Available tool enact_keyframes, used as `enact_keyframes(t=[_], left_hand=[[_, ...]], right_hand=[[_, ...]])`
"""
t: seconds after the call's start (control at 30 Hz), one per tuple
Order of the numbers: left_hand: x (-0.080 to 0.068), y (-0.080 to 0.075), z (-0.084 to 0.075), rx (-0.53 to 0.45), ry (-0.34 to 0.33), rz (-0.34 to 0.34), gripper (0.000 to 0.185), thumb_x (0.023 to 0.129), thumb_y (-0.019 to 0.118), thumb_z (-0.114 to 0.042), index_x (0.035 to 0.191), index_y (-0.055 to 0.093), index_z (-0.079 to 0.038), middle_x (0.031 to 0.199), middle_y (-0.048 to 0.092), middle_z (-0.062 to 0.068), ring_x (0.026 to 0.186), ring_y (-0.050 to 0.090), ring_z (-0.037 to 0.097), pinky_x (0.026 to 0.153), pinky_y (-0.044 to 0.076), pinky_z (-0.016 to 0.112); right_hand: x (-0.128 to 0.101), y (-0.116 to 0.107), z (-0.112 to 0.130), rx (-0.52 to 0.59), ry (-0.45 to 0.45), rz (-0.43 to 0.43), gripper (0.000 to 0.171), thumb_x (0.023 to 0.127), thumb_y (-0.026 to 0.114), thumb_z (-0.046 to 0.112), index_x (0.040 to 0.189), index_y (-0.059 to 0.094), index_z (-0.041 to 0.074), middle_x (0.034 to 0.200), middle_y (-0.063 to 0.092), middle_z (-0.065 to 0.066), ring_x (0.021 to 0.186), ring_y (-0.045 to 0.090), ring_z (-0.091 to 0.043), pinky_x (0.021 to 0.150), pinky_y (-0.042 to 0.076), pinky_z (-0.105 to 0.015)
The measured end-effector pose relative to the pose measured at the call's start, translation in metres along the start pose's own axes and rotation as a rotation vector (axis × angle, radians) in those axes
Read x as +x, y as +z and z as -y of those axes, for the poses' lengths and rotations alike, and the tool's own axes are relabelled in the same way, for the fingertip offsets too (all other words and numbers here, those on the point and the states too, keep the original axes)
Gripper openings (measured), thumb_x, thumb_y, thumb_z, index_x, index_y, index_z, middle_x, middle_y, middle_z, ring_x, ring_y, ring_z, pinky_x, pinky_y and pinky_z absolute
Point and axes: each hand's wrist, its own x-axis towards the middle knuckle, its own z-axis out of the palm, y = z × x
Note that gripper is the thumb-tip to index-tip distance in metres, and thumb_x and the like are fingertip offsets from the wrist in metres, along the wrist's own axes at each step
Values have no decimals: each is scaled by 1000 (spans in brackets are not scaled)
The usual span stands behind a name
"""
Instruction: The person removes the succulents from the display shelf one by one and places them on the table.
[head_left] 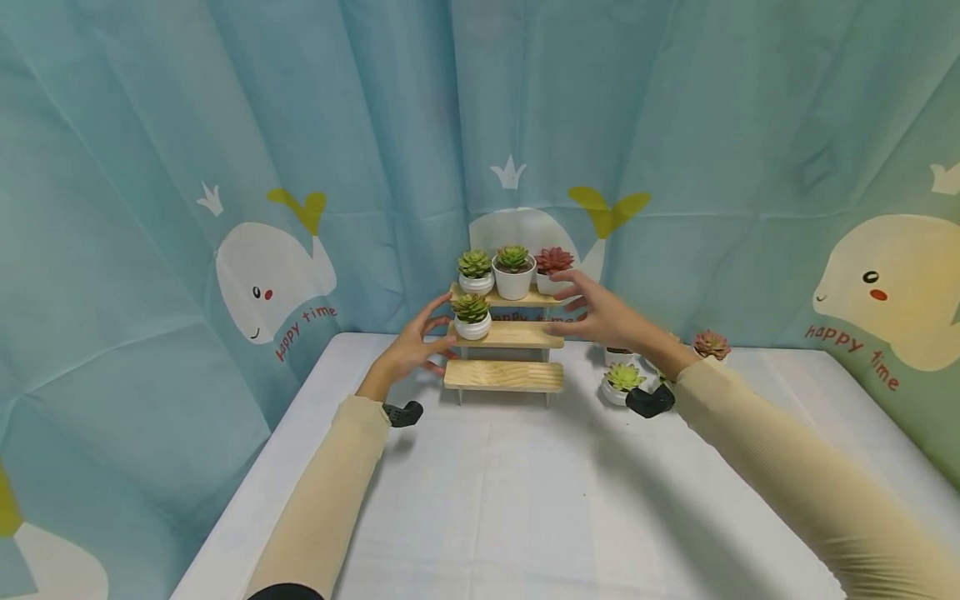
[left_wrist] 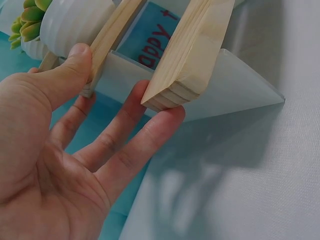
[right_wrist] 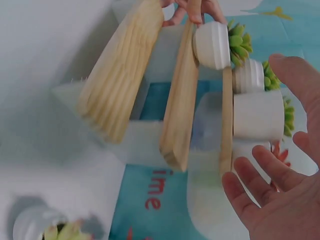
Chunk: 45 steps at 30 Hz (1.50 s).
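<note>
A three-tier wooden stand (head_left: 504, 335) stands at the back of the white table. Its top tier carries two green succulents (head_left: 476, 271) (head_left: 513, 270) and a red one (head_left: 553, 267) in white pots; the middle tier bears one green succulent (head_left: 472, 317). My left hand (head_left: 433, 337) touches the stand's left end: in the left wrist view the thumb (left_wrist: 80, 57) presses the middle board (left_wrist: 110, 40) and straight fingers (left_wrist: 165, 122) touch the lowest board (left_wrist: 192, 55). My right hand (head_left: 572, 304) hovers open at the right end, fingers (right_wrist: 250, 185) spread beside the big white pot (right_wrist: 260, 115).
Several more potted succulents stand on the table right of the stand, among them a green one (head_left: 622, 379) and a reddish one (head_left: 711, 343). Whale-print curtains (head_left: 262, 283) close in the table behind and at both sides. White tabletop (head_left: 510, 500) stretches toward me.
</note>
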Motion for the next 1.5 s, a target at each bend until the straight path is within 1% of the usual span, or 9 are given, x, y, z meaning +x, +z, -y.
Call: enact_keyframes(t=[0.2, 0.4, 0.5, 0.67, 0.8, 0.9, 1.07, 1.3, 1.5], left_hand=[[-1, 1, -1, -4, 4, 0, 80, 104, 65, -16, 163, 20, -44, 167, 23, 16, 107, 65, 50, 77, 57, 68], [0, 1, -1, -2, 0, 5, 80, 104, 65, -15, 164, 19, -43, 167, 23, 16, 101, 69, 43, 75, 60, 62], [1, 1, 0, -4, 2, 9, 81, 104, 65, -15, 164, 18, -42, 167, 22, 17, 100, 70, 41, 74, 60, 61], [0, 0, 0, -2, 5, 9, 81, 104, 64, -14, 164, 18, -42, 167, 23, 16, 102, 69, 44, 74, 60, 62], [-1, 1, -1, 4, 4, 5, 80, 104, 64, -15, 164, 19, -43, 167, 24, 16, 105, 67, 48, 75, 60, 62], [-2, 2, -2, 3, 3, 5, 79, 104, 64, -16, 163, 19, -43, 166, 24, 15, 107, 65, 51, 76, 60, 62], [-3, 2, -3, 7, 6, 6, 79, 104, 64, -16, 163, 19, -43, 166, 25, 15, 107, 65, 52, 74, 61, 60], [-2, 2, -1, -8, 6, -1, 79, 103, 66, -16, 162, 22, -46, 166, 26, 14, 100, 69, 44, 69, 63, 54], [-3, 2, -2, -4, 10, 11, 80, 104, 64, -14, 163, 19, -44, 167, 23, 16, 100, 70, 42, 70, 62, 54]], right_hand=[[12, 19, 2, 69, -10, -7, 81, 93, 80, 24, 157, 33, 9, 147, 48, -26, 129, 53, -45, 104, 49, -58], [20, 37, 6, 95, -7, -31, 80, 92, 81, 23, 157, 35, 10, 147, 51, -23, 128, 55, -45, 102, 50, -57], [25, 45, 7, 95, -7, -44, 80, 92, 81, 26, 157, 36, 11, 146, 52, -21, 128, 55, -45, 101, 52, -56], [35, 60, 9, 147, 17, -43, 82, 92, 82, 27, 157, 35, 11, 146, 51, -22, 130, 55, -43, 100, 53, -54], [42, 70, 12, 200, 27, -52, 80, 92, 81, 23, 156, 35, 9, 146, 50, -22, 133, 53, -43, 104, 51, -53], [48, 78, 14, 219, 30, -64, 77, 92, 81, 19, 154, 37, 7, 144, 52, -23, 130, 55, -42, 106, 50, -51], [53, 88, 18, 223, 32, -81, 74, 91, 82, 17, 150, 40, 4, 137, 58, -23, 125, 59, -41, 104, 51, -50], [60, 103, 15, 212, 38, -106, 70, 91, 82, 19, 147, 43, 2, 136, 59, -21, 125, 59, -36, 105, 50, -47], [64, 111, 13, 192, 76, -130, 72, 91, 82, 27, 147, 43, 4, 134, 60, -19, 123, 59, -32, 104, 50, -47]])
